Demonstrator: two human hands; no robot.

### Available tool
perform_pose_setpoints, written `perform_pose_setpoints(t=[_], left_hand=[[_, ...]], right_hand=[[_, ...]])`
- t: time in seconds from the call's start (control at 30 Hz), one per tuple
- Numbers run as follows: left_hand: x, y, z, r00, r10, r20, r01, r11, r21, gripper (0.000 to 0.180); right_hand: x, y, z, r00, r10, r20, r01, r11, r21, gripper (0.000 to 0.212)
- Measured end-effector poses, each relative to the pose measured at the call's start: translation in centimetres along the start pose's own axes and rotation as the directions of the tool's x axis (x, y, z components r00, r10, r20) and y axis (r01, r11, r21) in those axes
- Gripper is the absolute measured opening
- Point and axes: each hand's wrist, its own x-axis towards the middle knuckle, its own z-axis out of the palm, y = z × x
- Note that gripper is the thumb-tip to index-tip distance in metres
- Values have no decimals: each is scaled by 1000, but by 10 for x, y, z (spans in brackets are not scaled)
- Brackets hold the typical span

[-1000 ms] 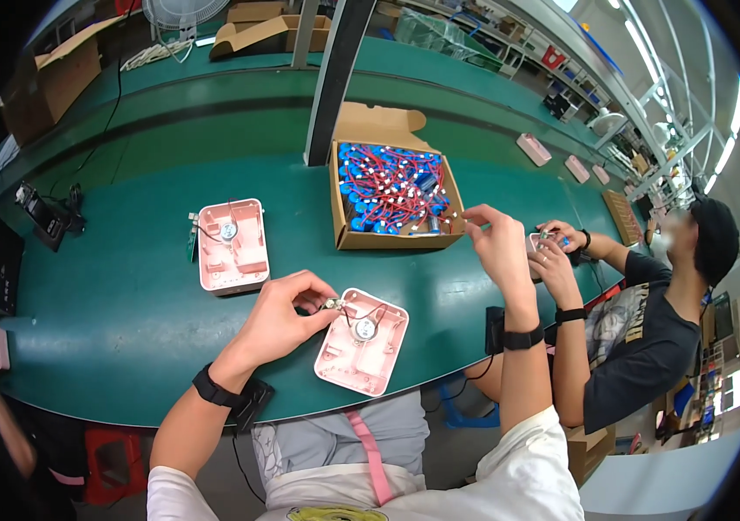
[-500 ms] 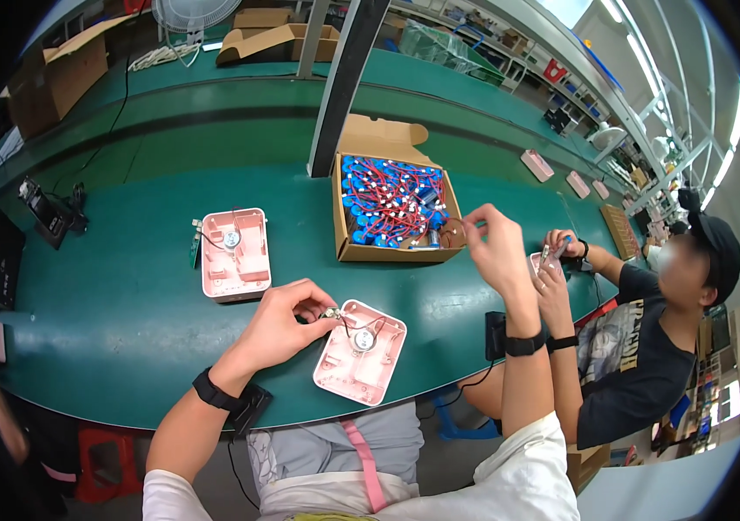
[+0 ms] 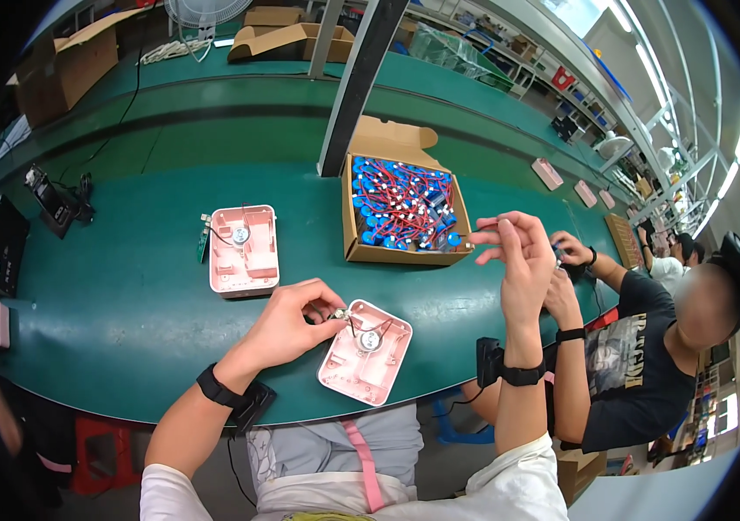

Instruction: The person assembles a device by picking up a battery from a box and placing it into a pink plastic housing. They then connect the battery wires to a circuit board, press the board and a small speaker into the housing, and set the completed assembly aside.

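My left hand pinches a small circuit board at the upper left corner of a pink plastic housing. Dark wires run from that board to a round silver speaker inside the housing. Raised just right of an open cardboard box, my right hand has thumb and index finger together, the other fingers loosely bent. A thin reddish bit shows at its fingertips, too small to name. The box is full of blue cylindrical batteries with red wires and white connectors.
A second pink housing with a speaker and a green board lies further left. A metal post rises behind the box. At the right a co-worker handles parts. A black device stands at the far left.
My right hand has drawn away from the box's right edge, moving right and turning, its fingers spreading somewhat. My left hand keeps its pinch on the circuit board. The view has shifted slightly.
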Motion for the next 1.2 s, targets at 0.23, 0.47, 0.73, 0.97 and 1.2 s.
perform_pose_setpoints(t=[0.23, 0.47, 0.73, 0.97, 1.2], left_hand=[[2, 1, -8, 966, 101, 236, -108, 994, 15, 20], [1, -2, -9, 943, 154, 296, -146, 988, -50, 22], [2, 0, -9, 958, 140, 252, -126, 989, -72, 21], [2, -3, -4, 987, 79, 138, -75, 997, -32, 20], [3, -7, -2, 997, -39, 70, 43, 998, -56, 21]], right_hand=[[-11, -27, 14, 995, 32, 99, -53, 973, 223, 17], [-39, -27, 41, 948, 173, 266, -249, 925, 287, 18], [-54, -13, 39, 907, 313, 280, -373, 907, 194, 19], [-67, -11, 57, 877, 372, 303, -425, 896, 131, 23], [-86, -23, 68, 916, 337, 216, -346, 938, 6, 21]])
